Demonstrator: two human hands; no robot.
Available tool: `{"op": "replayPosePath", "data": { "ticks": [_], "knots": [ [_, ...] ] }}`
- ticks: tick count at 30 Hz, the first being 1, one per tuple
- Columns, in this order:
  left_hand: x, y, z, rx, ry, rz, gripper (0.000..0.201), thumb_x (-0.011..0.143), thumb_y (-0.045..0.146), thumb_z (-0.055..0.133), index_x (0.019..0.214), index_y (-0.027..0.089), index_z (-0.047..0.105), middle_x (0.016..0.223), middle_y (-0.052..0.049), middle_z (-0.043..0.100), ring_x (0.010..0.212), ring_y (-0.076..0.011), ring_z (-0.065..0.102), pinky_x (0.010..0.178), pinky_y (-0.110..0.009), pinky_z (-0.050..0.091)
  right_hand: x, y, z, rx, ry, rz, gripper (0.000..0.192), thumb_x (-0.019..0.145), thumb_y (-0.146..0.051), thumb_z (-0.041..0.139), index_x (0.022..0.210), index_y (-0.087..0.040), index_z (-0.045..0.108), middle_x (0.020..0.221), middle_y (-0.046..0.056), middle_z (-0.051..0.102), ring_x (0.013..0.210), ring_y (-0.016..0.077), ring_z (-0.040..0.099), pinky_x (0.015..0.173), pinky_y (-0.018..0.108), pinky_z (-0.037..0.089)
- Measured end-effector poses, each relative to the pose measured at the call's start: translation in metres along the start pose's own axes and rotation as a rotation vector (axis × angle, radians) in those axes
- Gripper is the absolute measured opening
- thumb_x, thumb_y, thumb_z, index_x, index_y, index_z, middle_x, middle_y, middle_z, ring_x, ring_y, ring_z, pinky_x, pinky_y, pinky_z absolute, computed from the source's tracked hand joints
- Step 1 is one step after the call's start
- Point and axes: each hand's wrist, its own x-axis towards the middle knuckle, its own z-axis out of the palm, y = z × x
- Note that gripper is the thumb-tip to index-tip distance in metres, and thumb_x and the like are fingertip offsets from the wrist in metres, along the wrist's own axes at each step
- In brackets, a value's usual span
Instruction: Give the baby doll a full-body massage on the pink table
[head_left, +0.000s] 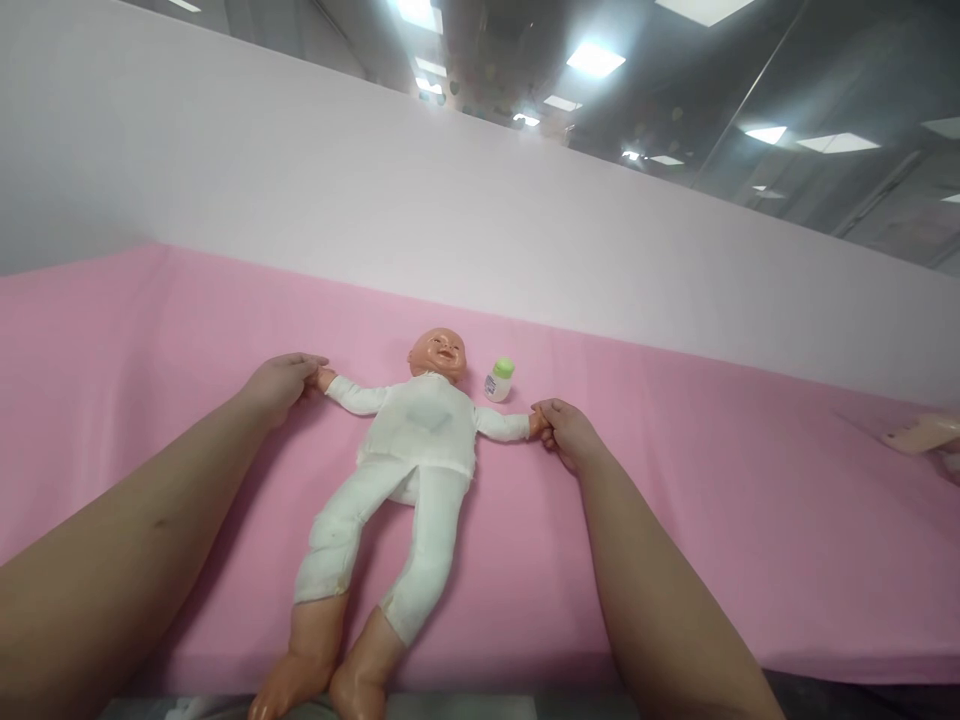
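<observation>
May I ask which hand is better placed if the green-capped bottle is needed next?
Probably the right hand: it's nearer the bottle, though holding one doll hand; the left hand, also gripping, is across the doll.

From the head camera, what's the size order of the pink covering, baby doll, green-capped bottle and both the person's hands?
1. Pink covering
2. Baby doll
3. Left hand and right hand: too alike to rank
4. Green-capped bottle

- we seem to be in a baby-care practice room or showroom
- we see a baby doll (426, 425) on a pink-covered counter (712, 480)
- we see light panels (596, 59) above a white partition (450, 220)
</observation>
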Motion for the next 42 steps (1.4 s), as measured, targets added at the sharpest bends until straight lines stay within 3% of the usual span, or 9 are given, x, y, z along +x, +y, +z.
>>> {"op": "replayPosePath", "data": {
  "ticks": [9, 14, 25, 34, 38, 42],
  "knots": [
    [-0.0029, 0.0044, -0.0006, -0.056, -0.038, -0.022, 0.037, 0.062, 0.020, 0.066, 0.099, 0.013, 0.071, 0.065, -0.003, 0.062, 0.045, -0.0119, 0.051, 0.040, -0.023, 0.037, -0.0022, -0.0039, -0.0050, 0.058, -0.063, 0.009, 0.029, 0.076, -0.023, 0.074, 0.104, -0.018, 0.066, 0.066, 0.002, 0.063, 0.051, 0.0119, 0.055, 0.046, 0.024, 0.045],
    [-0.0020, 0.0041, -0.0009, -0.058, -0.047, -0.030, 0.033, 0.060, 0.021, 0.070, 0.093, 0.014, 0.070, 0.064, -0.003, 0.063, 0.045, -0.0114, 0.051, 0.041, -0.022, 0.038, -0.0029, -0.0038, -0.0060, 0.042, -0.101, 0.007, 0.036, 0.069, -0.027, 0.081, 0.099, -0.017, 0.064, 0.060, -0.002, 0.060, 0.047, 0.0105, 0.051, 0.043, 0.022, 0.039],
    [0.0020, -0.0015, -0.0020, 0.037, -0.036, 0.023, 0.020, 0.070, 0.035, 0.074, 0.074, 0.017, 0.065, 0.059, -0.002, 0.059, 0.044, -0.0115, 0.049, 0.038, -0.021, 0.037, -0.0063, -0.0056, 0.0005, -0.055, -0.076, -0.015, 0.038, 0.072, -0.049, 0.080, 0.079, -0.022, 0.054, 0.047, -0.006, 0.049, 0.037, 0.0087, 0.039, 0.037, 0.020, 0.025],
    [0.0021, -0.0013, -0.0018, 0.032, -0.013, 0.014, 0.017, 0.077, 0.032, 0.066, 0.083, 0.017, 0.070, 0.065, -0.004, 0.063, 0.043, -0.0119, 0.050, 0.038, -0.022, 0.039, -0.0032, -0.0043, 0.0011, -0.067, -0.044, -0.011, 0.043, 0.081, -0.061, 0.070, 0.072, -0.020, 0.057, 0.050, -0.005, 0.047, 0.037, 0.0073, 0.035, 0.034, 0.020, 0.023],
    [0.0026, -0.0012, -0.0026, 0.011, -0.023, -0.009, 0.018, 0.077, 0.023, 0.062, 0.091, 0.016, 0.072, 0.068, -0.005, 0.065, 0.045, -0.0123, 0.053, 0.039, -0.022, 0.042, 0.0003, -0.0003, -0.0006, 0.022, -0.006, 0.005, 0.030, 0.084, -0.047, 0.071, 0.084, -0.018, 0.066, 0.052, -0.003, 0.051, 0.039, 0.0079, 0.038, 0.035, 0.020, 0.025],
    [0.0012, 0.0013, -0.0015, -0.054, -0.015, -0.050, 0.026, 0.075, 0.013, 0.061, 0.098, 0.013, 0.071, 0.069, -0.005, 0.064, 0.045, -0.0121, 0.054, 0.044, -0.024, 0.048, 0.0031, 0.0019, -0.0029, 0.090, 0.022, -0.001, 0.023, 0.085, -0.030, 0.068, 0.103, -0.017, 0.068, 0.064, 0.002, 0.062, 0.048, 0.0103, 0.049, 0.041, 0.022, 0.038]
  ]
}}
